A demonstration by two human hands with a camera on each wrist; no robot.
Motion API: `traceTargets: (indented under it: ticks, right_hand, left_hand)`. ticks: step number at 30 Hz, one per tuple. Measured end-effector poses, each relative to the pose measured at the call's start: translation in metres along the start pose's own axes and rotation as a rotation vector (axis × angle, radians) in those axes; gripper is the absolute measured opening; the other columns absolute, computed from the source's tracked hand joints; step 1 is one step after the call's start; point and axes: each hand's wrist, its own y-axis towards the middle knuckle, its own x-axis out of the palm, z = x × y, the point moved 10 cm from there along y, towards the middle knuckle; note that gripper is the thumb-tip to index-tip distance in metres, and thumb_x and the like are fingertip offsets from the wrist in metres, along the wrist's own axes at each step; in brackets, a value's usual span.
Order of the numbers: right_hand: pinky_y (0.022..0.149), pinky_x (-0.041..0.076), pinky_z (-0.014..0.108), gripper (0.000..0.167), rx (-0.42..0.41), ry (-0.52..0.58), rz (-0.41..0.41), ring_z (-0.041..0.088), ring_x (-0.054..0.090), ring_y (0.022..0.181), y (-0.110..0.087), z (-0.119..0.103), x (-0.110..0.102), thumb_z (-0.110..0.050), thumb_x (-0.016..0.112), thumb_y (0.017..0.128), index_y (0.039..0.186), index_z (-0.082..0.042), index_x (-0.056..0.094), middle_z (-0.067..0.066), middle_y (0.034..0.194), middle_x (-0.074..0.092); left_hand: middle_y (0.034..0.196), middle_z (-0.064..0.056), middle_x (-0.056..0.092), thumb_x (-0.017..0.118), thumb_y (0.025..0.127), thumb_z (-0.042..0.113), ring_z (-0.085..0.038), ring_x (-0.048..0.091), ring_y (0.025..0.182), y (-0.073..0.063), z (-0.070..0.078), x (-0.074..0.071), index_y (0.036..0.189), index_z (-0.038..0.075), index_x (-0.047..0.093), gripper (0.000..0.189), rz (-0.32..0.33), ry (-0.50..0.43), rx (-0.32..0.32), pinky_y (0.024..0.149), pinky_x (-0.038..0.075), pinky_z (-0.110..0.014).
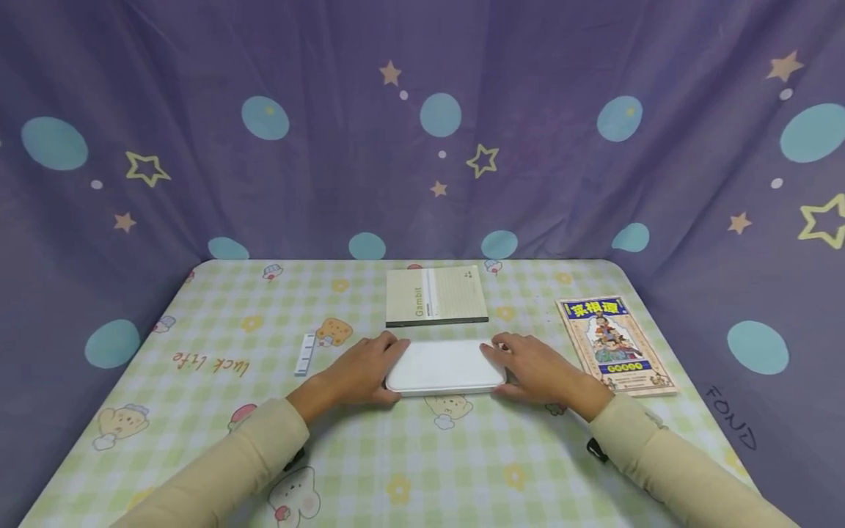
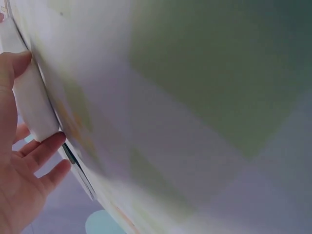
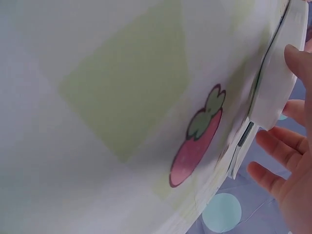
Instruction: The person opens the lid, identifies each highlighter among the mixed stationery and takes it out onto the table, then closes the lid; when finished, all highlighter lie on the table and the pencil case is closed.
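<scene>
A flat white case with rounded corners (image 1: 445, 367) lies lengthwise across the middle of the table. My left hand (image 1: 371, 368) grips its left end, the thumb at the near edge and fingers reaching over the top and far side. At the opposite end, my right hand (image 1: 533, 368) holds it the same way. In the left wrist view the thumb presses the side of the white case (image 2: 34, 95), with fingertips around its far corner. The right wrist view shows the thumb on the side of the white case (image 3: 278, 73) and fingers near its end.
Behind the case lies a beige notebook (image 1: 455, 293) with a dark spine. A colourful illustrated book (image 1: 617, 345) is at the right, beyond the right hand. Left of the left hand sits a small white and blue strip (image 1: 304, 355). A purple curtain (image 1: 343, 191) hangs behind the checked tablecloth (image 1: 370, 469).
</scene>
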Motion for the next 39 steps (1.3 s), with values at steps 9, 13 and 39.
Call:
traceTargets:
  ticks: [9, 13, 39]
  right_hand:
    - [0.101, 0.051, 0.048, 0.079, -0.018, -0.037, 0.017, 0.032, 0.062, 0.121, -0.002, -0.004, -0.001, -0.055, 0.071, 0.089, 0.15, -0.01, 0.05, 0.017, 0.137, 0.06]
    - [0.103, 0.05, 0.049, 0.079, -0.014, -0.048, 0.009, 0.033, 0.062, 0.122, -0.002, -0.004, -0.001, -0.055, 0.07, 0.09, 0.151, -0.01, 0.049, 0.018, 0.138, 0.059]
    - [0.096, 0.054, 0.048, 0.052, -0.085, 0.106, -0.03, 0.031, 0.067, 0.113, 0.008, 0.006, -0.032, -0.043, 0.068, 0.096, 0.138, -0.013, 0.065, 0.01, 0.129, 0.069]
  left_hand:
    - [0.127, -0.013, 0.056, 0.08, 0.078, 0.045, -0.022, 0.059, 0.102, 0.0, -0.003, 0.003, 0.152, 0.004, 0.043, 0.093, 0.0, -0.039, -0.021, 0.092, 0.052, -0.039]
    - [0.126, -0.012, 0.056, 0.081, 0.077, 0.044, -0.021, 0.057, 0.103, 0.001, -0.002, 0.002, 0.152, 0.003, 0.044, 0.094, 0.01, -0.047, -0.015, 0.093, 0.052, -0.038]
    - [0.149, -0.015, 0.043, 0.085, 0.08, 0.047, -0.027, 0.058, 0.124, 0.0, -0.017, 0.012, 0.162, 0.01, 0.027, 0.106, -0.16, -0.275, -0.118, 0.103, 0.051, -0.044]
